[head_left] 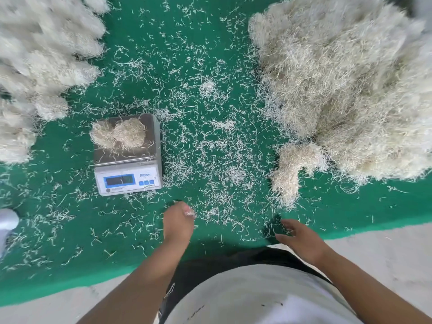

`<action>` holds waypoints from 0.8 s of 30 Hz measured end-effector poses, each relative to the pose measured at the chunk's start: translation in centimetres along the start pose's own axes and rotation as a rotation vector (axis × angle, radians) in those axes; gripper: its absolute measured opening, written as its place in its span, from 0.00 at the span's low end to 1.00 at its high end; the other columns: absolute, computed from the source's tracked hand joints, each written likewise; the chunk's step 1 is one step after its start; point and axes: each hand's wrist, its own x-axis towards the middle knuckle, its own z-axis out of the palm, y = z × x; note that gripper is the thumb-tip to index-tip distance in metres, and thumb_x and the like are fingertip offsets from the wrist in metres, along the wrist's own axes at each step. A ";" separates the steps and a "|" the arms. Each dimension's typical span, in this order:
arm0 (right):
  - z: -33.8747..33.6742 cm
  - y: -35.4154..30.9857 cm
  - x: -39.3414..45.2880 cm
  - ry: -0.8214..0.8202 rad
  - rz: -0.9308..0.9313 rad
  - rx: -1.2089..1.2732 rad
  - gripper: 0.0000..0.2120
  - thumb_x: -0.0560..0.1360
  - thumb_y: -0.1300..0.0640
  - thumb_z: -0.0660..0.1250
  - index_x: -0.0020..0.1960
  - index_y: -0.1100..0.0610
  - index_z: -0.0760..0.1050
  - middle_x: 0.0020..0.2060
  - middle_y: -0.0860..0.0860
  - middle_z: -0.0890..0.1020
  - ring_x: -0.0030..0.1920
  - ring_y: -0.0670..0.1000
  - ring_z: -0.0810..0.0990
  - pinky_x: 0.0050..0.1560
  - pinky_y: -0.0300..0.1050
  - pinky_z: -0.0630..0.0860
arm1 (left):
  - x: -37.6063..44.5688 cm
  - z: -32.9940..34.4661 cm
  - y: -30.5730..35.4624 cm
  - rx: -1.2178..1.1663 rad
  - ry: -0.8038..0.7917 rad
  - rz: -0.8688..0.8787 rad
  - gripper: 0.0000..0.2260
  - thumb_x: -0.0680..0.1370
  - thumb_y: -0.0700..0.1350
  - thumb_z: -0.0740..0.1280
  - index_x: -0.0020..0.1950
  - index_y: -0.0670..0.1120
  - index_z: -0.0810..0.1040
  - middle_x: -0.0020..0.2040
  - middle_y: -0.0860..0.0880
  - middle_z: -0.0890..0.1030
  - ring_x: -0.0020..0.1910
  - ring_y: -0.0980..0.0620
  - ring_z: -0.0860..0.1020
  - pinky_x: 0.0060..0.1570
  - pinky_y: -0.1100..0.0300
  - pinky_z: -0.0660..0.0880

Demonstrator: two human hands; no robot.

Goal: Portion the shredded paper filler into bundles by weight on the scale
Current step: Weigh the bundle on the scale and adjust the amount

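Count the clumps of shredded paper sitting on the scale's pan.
2. One clump lies at the pan's left edge, overhanging it slightly; the other clump sits right of it, touching it, near the middle of the scale. Nothing seems hidden.

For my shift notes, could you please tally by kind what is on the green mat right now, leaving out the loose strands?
Scale: 1
Clump on the scale: 1
Big pile: 1
Small clump: 1
Finished bundles: too blurred to count, not totalled
Hands: 2, left hand pinching strands, right hand open
Total: 6
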 end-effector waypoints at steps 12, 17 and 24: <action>-1.8 0.4 0.9 0.087 -0.123 -0.017 0.25 0.81 0.49 0.72 0.76 0.50 0.72 0.72 0.46 0.78 0.71 0.48 0.76 0.73 0.45 0.69 | 2.1 3.2 10.2 -0.105 -0.086 0.323 0.13 0.79 0.40 0.73 0.62 0.51 0.79 0.59 0.54 0.81 0.58 0.57 0.78 0.60 0.62 0.75; -1.4 -0.7 2.3 0.110 -0.173 0.001 0.24 0.81 0.49 0.72 0.75 0.46 0.73 0.72 0.43 0.77 0.70 0.45 0.76 0.75 0.45 0.69 | 5.8 0.7 13.2 -0.040 -0.049 0.433 0.21 0.79 0.41 0.72 0.71 0.55 0.74 0.66 0.53 0.79 0.59 0.56 0.79 0.62 0.55 0.79; -3.1 -3.7 4.3 0.347 -0.250 0.056 0.16 0.81 0.49 0.70 0.68 0.45 0.77 0.64 0.46 0.72 0.44 0.41 0.81 0.53 0.41 0.80 | 7.1 -2.1 12.7 0.048 0.042 0.430 0.19 0.81 0.41 0.69 0.71 0.53 0.75 0.71 0.49 0.77 0.58 0.65 0.76 0.60 0.70 0.72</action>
